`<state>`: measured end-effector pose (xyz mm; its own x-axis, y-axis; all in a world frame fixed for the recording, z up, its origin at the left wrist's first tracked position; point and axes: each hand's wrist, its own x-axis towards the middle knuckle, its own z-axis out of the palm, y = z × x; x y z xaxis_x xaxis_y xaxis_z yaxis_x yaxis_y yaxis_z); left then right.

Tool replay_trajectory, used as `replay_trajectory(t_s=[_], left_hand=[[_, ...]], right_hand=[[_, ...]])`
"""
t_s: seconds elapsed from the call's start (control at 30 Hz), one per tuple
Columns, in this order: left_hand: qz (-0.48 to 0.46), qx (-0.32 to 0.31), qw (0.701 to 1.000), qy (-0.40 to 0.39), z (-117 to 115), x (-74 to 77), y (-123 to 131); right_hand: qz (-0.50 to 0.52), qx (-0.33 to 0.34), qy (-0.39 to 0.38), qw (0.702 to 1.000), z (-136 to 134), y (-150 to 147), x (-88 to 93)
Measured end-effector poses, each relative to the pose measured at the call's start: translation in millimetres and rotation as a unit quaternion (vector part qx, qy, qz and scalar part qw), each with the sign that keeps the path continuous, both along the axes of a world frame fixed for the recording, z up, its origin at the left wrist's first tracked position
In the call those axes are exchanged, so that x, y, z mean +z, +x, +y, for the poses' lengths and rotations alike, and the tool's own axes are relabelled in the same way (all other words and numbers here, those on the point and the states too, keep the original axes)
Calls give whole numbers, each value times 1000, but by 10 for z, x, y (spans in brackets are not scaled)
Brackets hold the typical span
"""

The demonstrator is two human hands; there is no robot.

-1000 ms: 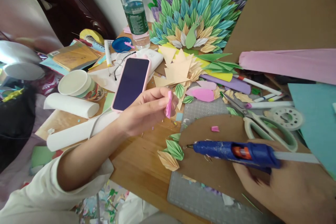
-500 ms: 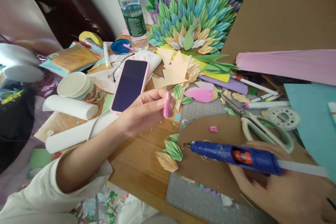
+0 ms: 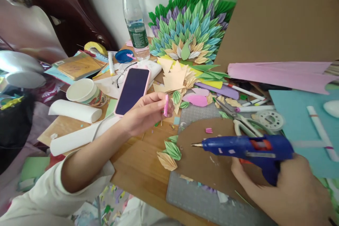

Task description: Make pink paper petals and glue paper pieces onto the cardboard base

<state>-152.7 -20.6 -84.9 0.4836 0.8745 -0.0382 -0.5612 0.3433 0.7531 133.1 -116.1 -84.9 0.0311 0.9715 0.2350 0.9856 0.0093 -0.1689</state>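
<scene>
Between thumb and fingers, my left hand (image 3: 144, 111) pinches a small folded pink paper piece (image 3: 166, 106) above the table. My right hand (image 3: 288, 187) grips a blue hot glue gun (image 3: 238, 146) by its handle, with the nozzle pointing left. Under the gun lies a brown cardboard piece (image 3: 190, 162) with a rounded edge. Green pleated leaves (image 3: 173, 150) and an orange-beige one (image 3: 167, 161) stick out from its left edge. Another small pink paper piece (image 3: 209, 130) rests on the cardboard.
A grey cutting mat (image 3: 182, 197) lies beneath the cardboard. Scissors (image 3: 242, 122) and a tape roll (image 3: 270, 120) are behind the gun. A phone (image 3: 132, 90), a water bottle (image 3: 136, 24) and a paper cup (image 3: 86, 91) stand left. A paper peacock (image 3: 185, 50) leans at the back.
The glue gun has turned more upright on its side, showing its handle and trigger area. My left hand still pinches the pink paper piece. The view has shifted slightly.
</scene>
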Motion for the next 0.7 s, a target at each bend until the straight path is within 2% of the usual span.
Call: replay_trajectory(t_s=[0.1, 0.27, 0.4, 0.47, 0.53, 0.7], left_hand=[[59, -10, 998, 10, -10, 41, -21], [224, -39, 970, 87, -33, 174, -116], [315, -108, 933, 136, -36, 251, -143], [331, -136, 923, 144, -42, 235, -116], [344, -149, 916, 141, -51, 185, -76], [354, -180, 908, 134, -48, 63, -5]], right_hand=[[19, -26, 6, 999, -143, 78, -41], [-2, 28, 8, 1000, -394, 231, -176], [35, -29, -2, 999, -493, 316, -272], [61, -30, 1, 998, -488, 339, -294], [69, 2, 17, 997, -456, 349, -296], [8, 21, 42, 999, -395, 328, -266]])
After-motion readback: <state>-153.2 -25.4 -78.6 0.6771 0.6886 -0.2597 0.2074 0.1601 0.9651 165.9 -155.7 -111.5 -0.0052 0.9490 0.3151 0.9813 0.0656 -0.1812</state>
